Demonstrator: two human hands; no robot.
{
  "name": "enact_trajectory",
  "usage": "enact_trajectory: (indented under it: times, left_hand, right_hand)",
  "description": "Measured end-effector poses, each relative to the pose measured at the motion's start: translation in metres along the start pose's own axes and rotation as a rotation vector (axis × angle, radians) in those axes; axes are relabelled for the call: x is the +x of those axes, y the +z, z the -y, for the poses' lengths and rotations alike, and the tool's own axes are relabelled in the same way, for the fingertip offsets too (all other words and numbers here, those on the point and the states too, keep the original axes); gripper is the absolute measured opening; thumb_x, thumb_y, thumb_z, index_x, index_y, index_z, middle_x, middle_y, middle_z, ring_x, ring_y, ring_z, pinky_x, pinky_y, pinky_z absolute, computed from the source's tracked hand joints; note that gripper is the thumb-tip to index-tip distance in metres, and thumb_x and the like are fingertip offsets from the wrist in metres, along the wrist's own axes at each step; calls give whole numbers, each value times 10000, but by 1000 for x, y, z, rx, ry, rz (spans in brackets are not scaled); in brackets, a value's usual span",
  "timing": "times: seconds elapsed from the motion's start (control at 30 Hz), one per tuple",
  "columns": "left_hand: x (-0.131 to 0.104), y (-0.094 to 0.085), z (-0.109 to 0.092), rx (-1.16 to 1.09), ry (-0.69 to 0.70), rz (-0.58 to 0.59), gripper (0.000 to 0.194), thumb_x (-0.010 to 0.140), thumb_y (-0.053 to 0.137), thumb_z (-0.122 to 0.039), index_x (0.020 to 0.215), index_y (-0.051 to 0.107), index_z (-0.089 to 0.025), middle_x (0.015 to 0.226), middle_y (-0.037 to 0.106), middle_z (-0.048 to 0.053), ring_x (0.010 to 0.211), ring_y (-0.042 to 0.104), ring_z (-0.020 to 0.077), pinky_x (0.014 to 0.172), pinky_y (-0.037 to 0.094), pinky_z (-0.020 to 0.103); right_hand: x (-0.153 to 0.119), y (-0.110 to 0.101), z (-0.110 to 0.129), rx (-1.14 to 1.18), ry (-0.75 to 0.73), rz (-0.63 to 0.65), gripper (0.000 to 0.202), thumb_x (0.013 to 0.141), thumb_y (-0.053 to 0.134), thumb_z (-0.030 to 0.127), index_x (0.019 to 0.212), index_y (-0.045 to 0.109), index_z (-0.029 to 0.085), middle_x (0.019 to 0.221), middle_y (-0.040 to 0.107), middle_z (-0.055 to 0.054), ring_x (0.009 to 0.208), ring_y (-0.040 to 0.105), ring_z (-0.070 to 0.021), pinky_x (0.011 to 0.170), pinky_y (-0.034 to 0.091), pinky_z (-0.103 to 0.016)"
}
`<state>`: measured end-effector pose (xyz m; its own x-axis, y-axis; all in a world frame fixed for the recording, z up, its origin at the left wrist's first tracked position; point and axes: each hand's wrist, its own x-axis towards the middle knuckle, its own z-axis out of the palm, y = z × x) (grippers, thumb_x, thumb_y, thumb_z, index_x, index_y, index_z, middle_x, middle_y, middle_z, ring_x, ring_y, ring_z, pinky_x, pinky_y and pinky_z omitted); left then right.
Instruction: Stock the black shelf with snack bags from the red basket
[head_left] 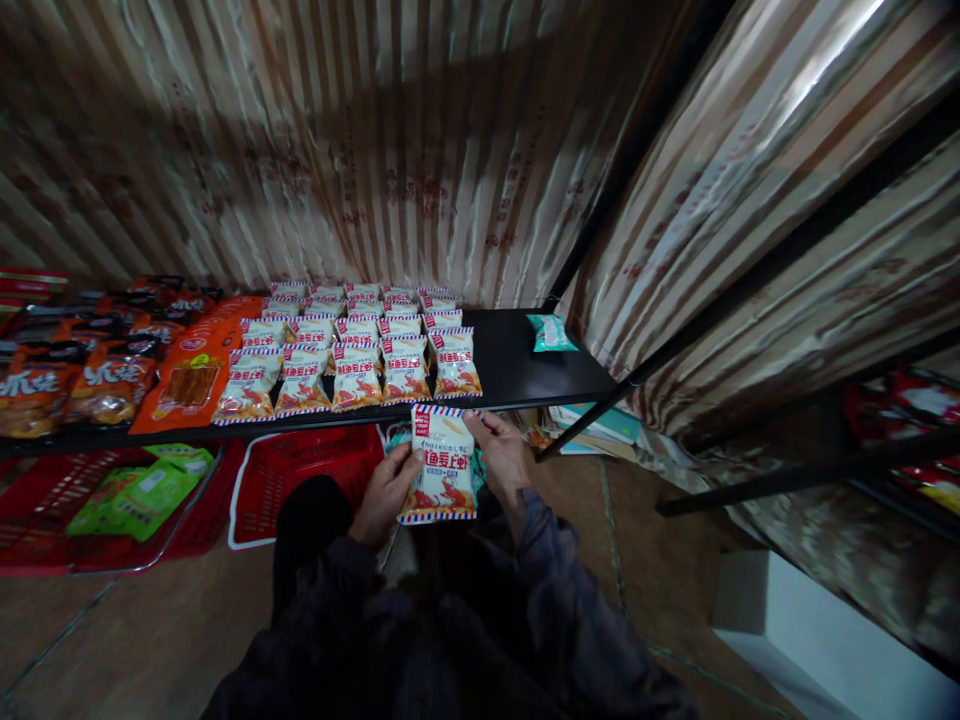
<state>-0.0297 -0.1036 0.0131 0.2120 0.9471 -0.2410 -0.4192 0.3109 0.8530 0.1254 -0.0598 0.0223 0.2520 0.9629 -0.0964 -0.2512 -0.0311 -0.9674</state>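
Snack bag (444,478) is in front of us, nearer than the black shelf (517,368). Our left grip (384,494) pinches its left edge, our right grip (504,452) its far right corner. We should squeeze softly so nothing inside breaks.

Behind the black shelf (517,365) hangs a rippled, striped cloth (420,150) with reddish print; more drapes to the shelf's right. A dark post (631,165) rises at the shelf's back right corner. Below the shelf lies brown tiled floor (135,645). The light is dim, with glare on the cloth right of the shelf.
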Motion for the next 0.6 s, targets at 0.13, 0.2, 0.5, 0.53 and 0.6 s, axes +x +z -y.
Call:
enact_trajectory:
  times: [0.13,0.2,0.5,0.53,0.6]
  left_hand:
    - [-3,4,1,-1,-13,73,491,723,678,-444,1124,600,-172,1007,696,95,927,654,240,838,501,361]
    - [-4,5,0,-7,-12,107,544,710,700,-416,1177,572,-169,1047,687,109,969,642,255,869,491,378]
    - [-8,4,-2,-52,-36,75,520,692,725,-338,1149,571,-143,1152,634,144,1000,631,266,836,523,381]
    - [-8,4,-2,-53,-28,67,492,692,722,-352,1109,589,-127,1140,638,153,989,636,270,828,526,379]
    - [-8,4,-3,-56,4,53,455,698,711,-382,1050,612,-111,1119,646,160,979,641,277,816,530,378]
  right_hand:
    - [14,-7,-1,-36,-64,-48,375,564,741,533,692,707,182,593,663,4,554,588,-177,530,493,-301]
    - [21,-8,0,-52,-101,-73,364,573,745,517,690,699,176,577,649,11,536,562,-154,520,479,-279]
    - [46,1,19,-84,-212,-85,322,611,722,471,662,665,158,575,620,31,500,504,-106,474,402,-218]
    - [48,3,21,-86,-213,-87,328,605,722,474,656,661,157,583,624,28,505,506,-106,473,397,-216]
    - [52,7,23,-88,-207,-88,339,590,722,483,652,658,156,599,634,23,522,515,-112,477,398,-219]
